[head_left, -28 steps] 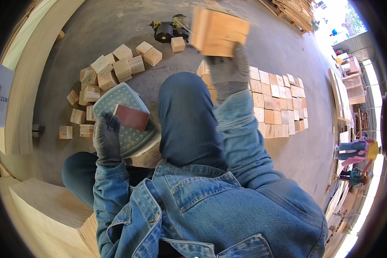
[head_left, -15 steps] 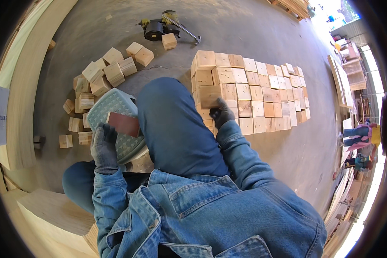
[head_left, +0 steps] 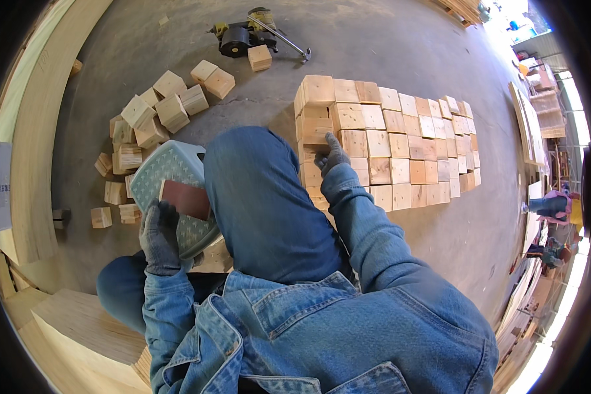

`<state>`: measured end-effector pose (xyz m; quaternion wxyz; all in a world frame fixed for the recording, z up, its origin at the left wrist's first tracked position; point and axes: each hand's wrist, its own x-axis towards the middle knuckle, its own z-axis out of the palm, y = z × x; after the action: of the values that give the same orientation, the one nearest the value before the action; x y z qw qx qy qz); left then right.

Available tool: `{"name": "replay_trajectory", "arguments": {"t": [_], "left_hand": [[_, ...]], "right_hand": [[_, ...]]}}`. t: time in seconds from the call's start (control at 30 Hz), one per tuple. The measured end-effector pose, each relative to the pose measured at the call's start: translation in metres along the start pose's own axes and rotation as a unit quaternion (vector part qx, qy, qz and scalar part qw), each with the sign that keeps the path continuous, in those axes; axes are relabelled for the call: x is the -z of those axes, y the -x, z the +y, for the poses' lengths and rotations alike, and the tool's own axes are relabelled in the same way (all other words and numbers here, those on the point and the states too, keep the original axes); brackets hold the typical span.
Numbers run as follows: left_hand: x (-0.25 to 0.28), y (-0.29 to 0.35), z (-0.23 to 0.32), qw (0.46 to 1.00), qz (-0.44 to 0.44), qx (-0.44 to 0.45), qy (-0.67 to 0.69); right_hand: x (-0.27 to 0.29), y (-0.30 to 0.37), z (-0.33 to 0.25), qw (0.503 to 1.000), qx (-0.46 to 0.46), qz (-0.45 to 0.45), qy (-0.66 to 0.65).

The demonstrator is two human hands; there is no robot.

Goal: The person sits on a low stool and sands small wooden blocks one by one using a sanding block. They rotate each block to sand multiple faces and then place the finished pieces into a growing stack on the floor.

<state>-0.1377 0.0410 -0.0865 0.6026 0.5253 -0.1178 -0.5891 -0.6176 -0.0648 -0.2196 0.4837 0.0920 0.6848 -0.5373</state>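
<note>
My left hand (head_left: 159,236), in a grey glove, is closed on a flat sanding block (head_left: 185,199) with a reddish-brown face, held over a pale blue-green plastic stool (head_left: 152,176). My gloved right hand (head_left: 335,156) is at the left end of a neat stack of wooden blocks (head_left: 396,144). Its finger and thumb lie around the right side of a wooden block (head_left: 312,153) that sits in the stack's end, level with its neighbours or slightly lower; the exact contact is partly hidden.
Loose wooden blocks (head_left: 138,111) lie in a heap beyond the stool. A yellow-and-black nail gun (head_left: 240,38) and a hammer (head_left: 289,43) rest on the concrete floor, beside one block (head_left: 259,58). Long boards (head_left: 43,131) stand at left. People (head_left: 553,207) are at far right.
My right hand has brought a wooden block down into the left end of the stack, and the blur is gone. My left hand still holds the sanding block, nearly unmoved.
</note>
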Motion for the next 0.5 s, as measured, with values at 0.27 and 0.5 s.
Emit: {"name": "replay_trajectory", "arguments": {"t": [0.27, 0.5], "left_hand": [[0.0, -0.011, -0.008, 0.999, 0.012, 0.014, -0.03], [-0.014, -0.015, -0.012, 0.997, 0.023, 0.011, -0.073]], "right_hand": [[-0.035, -0.029, -0.017, 1.0, -0.001, 0.028, 0.003], [-0.045, -0.032, -0.016, 0.999, -0.004, 0.03, -0.044]]}}
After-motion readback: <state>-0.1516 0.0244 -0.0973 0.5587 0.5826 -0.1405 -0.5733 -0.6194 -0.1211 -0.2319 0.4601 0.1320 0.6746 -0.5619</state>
